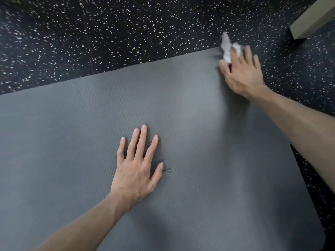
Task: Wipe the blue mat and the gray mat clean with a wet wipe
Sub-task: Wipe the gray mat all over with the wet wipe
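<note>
We pressed our left hand point(137, 171) flat, fingers spread, on the thin, pliable ribbed gray mat point(199, 142) while our right hand point(242, 73) pushed the limp white wet wipe point(227, 47), caught between its fingers, across the far corner.

**Speckled floor under the gray mat**

The floor point(126, 29) is black with white flecks. The gray mat point(90, 124) lies flat on it, filling most of the view. Beyond the mat's far right corner, a beige box-like object point(308, 22) rests on the floor, partly cut off.
</note>
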